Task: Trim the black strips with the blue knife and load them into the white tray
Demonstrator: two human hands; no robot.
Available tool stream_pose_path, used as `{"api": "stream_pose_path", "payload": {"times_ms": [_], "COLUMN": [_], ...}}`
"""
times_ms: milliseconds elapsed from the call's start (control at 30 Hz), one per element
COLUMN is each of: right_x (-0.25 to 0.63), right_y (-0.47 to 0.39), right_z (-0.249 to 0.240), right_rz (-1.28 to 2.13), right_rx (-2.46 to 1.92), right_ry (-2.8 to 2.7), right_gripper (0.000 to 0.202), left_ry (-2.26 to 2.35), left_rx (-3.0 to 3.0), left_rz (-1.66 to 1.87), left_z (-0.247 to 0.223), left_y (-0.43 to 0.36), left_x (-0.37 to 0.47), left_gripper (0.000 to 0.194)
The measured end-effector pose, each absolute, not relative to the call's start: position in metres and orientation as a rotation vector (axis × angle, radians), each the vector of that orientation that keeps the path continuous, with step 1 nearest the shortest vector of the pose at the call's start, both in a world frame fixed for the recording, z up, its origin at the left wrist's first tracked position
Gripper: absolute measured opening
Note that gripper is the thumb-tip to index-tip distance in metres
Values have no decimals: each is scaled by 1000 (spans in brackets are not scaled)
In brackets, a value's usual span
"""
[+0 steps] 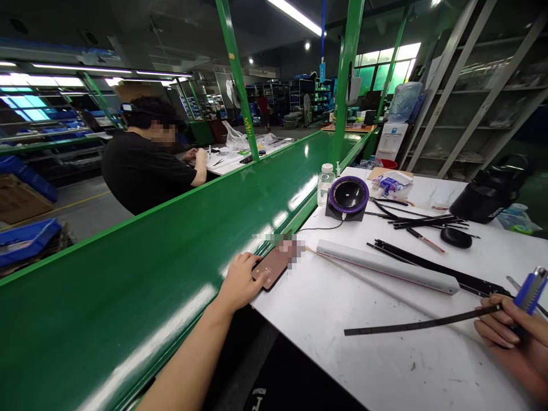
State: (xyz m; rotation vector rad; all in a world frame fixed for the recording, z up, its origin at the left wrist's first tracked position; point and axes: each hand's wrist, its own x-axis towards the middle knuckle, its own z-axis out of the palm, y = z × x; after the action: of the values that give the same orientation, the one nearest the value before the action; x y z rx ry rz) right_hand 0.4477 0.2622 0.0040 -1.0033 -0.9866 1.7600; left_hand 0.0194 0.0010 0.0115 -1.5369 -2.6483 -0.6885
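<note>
My left hand (243, 281) rests at the table's left edge, its fingers on a phone (272, 267) that lies flat on the white table (338, 359). At the right, my right hand (509, 325) is closed round a blue utility knife (531, 291) and also pinches the end of a thin black strip (398, 326). The strip reaches left over the table. Behind it lie a long white box (385, 266) and more black strips (445, 271).
A round purple-rimmed device (349, 195) with a cable stands near a clear bottle (326, 185). Further right are a red-and-black pen (426, 241), a black round case (456, 237) and a large black flask (490, 191). A green conveyor (171, 257) runs along the left; a person sits beyond it.
</note>
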Motion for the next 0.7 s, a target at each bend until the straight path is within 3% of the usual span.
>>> {"api": "stream_pose_path", "payload": {"times_ms": [233, 333, 500, 567, 600, 700], "right_x": [450, 450, 450, 448, 446, 437], "right_y": [263, 263, 259, 254, 249, 225], "right_z": [2, 2, -4, -2, 0, 14], "right_rz": [1809, 1797, 1838, 1879, 1902, 1967], "right_rx": [-954, -964, -1012, -1035, -1043, -1084], "right_ry": [-919, -957, -1057, -1141, -1189, -1388], "right_gripper": [13, 12, 19, 24, 27, 36], "left_ry": [-2643, -2622, -2526, -2558, -2616, -2742], "left_rx": [-1504, -1411, -1161, -1283, -1424, -2138], "left_rz": [-766, -902, -1165, -1304, -1534, -1850], "left_z": [7, 12, 38, 51, 57, 69], "left_y": [4, 3, -6, -9, -10, -8], "left_x": [19, 15, 33, 62, 82, 147], "left_gripper": [43, 36, 40, 42, 43, 47]}}
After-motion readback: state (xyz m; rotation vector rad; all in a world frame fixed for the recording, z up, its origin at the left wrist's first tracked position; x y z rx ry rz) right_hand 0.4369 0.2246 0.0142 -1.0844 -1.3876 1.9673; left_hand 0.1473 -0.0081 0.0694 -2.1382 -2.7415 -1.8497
